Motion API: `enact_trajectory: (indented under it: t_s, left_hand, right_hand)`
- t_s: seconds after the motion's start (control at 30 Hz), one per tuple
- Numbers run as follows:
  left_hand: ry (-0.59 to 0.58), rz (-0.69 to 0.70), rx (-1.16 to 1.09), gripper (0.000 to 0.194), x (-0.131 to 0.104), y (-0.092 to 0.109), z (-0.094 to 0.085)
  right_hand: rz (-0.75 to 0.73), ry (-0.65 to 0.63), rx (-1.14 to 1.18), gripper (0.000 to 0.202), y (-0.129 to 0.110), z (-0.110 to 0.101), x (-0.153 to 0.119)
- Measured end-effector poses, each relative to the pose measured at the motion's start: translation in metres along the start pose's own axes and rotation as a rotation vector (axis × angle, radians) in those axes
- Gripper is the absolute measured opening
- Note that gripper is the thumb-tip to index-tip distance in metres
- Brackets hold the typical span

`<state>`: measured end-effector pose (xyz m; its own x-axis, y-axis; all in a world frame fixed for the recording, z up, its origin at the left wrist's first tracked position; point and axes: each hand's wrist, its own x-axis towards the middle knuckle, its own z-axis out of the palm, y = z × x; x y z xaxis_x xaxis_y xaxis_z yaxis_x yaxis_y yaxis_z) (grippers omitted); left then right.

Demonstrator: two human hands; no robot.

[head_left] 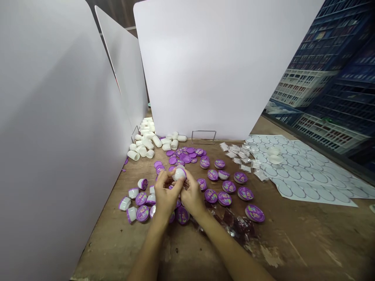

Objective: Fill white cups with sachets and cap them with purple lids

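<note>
Both hands meet above the middle of the table around one small white plastic cup (179,174) with a purple rim. My left hand (166,193) grips its left side, thumb across the front. My right hand (191,194) closes on the right side with fingertips at the rim. Left of the hands lie several white cups with purple printed lids (142,213), some tipped over. To the right are more lidded cups (224,198), lids up. Just beyond the hands is a heap of loose purple lids (186,159).
White empty cups (148,144) pile up at the back left. Small clear sachets (245,168) lie back right beside sheets printed with ovals (307,168). Dark red packets (234,224) sit near my right forearm. White panels (202,70) enclose the wooden table; stacked crates (310,88) stand beyond.
</note>
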<state>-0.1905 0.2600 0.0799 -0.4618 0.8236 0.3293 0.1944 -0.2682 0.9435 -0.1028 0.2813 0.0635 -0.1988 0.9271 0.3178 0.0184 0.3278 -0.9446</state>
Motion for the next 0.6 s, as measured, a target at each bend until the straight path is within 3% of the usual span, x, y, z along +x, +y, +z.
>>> enact_trajectory:
  t_s: [0.2, 0.27, 0.33, 0.4, 0.47, 0.53, 0.6]
  left_hand:
    - [-0.002, -0.109, -0.163, 0.021, 0.000, -0.007, 0.016]
    - [-0.030, -0.112, -0.158, 0.023, 0.010, -0.011, 0.016]
    - [-0.136, -0.086, -0.074, 0.026, 0.029, -0.016, 0.012]
    - [-0.310, -0.037, 0.124, 0.028, 0.057, -0.023, 0.005]
    - [-0.440, -0.017, 0.484, 0.029, 0.089, -0.031, -0.003]
    - [-0.413, -0.064, 0.849, 0.032, 0.119, -0.040, -0.012]
    - [-0.326, -0.132, 1.029, 0.030, 0.145, -0.050, -0.022]
  right_hand:
    - [-0.061, -0.045, -0.075, 0.049, 0.001, -0.016, 0.016]
    - [-0.108, -0.161, -0.160, 0.047, 0.000, -0.027, 0.032]
    - [-0.103, -0.361, -0.246, 0.044, 0.001, -0.040, 0.055]
    - [-0.067, -0.523, -0.342, 0.042, 0.005, -0.054, 0.081]
    - [-0.049, -0.541, -0.580, 0.040, 0.013, -0.064, 0.102]
    - [-0.030, -0.471, -0.883, 0.040, 0.023, -0.071, 0.113]
    - [0.004, -0.440, -1.074, 0.041, 0.033, -0.075, 0.113]
